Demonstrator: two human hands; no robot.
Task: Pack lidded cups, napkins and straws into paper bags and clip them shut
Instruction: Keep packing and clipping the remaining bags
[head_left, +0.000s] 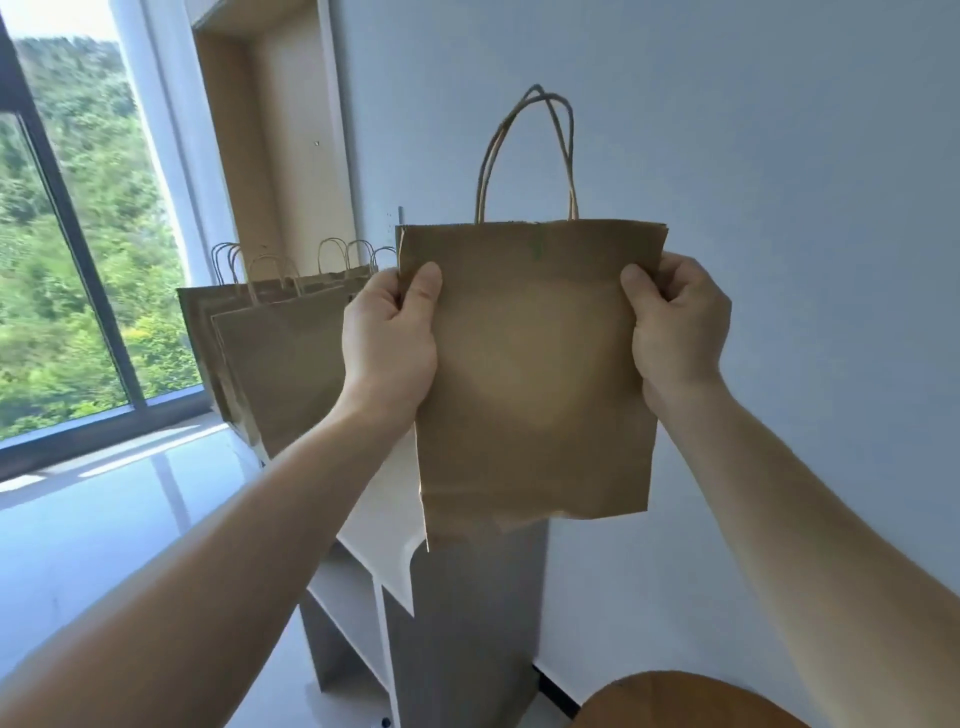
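Note:
A flat, folded brown paper bag (535, 364) with twisted paper handles is held up in the air in front of a pale wall. My left hand (389, 338) grips its left edge near the top, thumb on the front face. My right hand (675, 327) grips its right edge at the same height, thumb on the front. The bag's mouth is closed flat and its handles stand upright. No cups, napkins, straws or clips are in view.
Several more flat paper bags (280, 343) stand leaning on a white shelf unit (384, 525) at left, behind my left hand. A large window (78, 234) fills the left side. A round wooden surface (691, 701) shows at the bottom right.

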